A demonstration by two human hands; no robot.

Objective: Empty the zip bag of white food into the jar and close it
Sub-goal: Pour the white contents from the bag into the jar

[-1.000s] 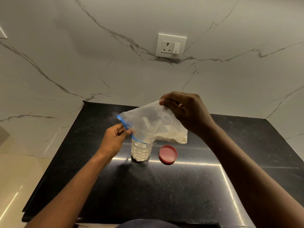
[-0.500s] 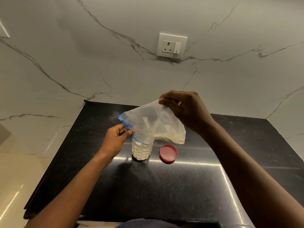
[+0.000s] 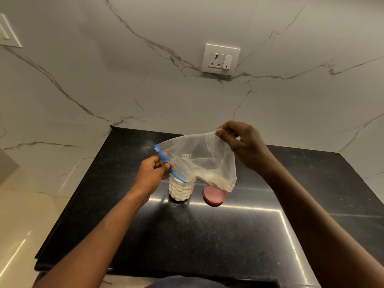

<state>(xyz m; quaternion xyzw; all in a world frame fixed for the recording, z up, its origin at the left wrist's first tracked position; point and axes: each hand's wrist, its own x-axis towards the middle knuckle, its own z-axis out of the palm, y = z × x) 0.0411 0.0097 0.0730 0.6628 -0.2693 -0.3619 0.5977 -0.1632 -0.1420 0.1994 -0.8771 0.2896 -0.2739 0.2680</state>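
Some food point(image 3: 216, 180) sags below your right grip point(image 3: 243, 146), which pinches the bag point(image 3: 197, 156) as your left grip point(image 3: 151, 173) does; a hasty tip could overshoot the jar point(image 3: 180, 190).

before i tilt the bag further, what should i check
1. Zip bag mouth over jar: ok, blue zip edge meets the opening.
2. Left hand pinches zip edge: ok.
3. Right hand pinches the raised corner: ok.
4. Bag emptied: not ok, white food pools in the sagging corner.
5. Red lid ready on the counter beside jar: ok.
6. Room left in jar: cannot tell, bag hides the rim.
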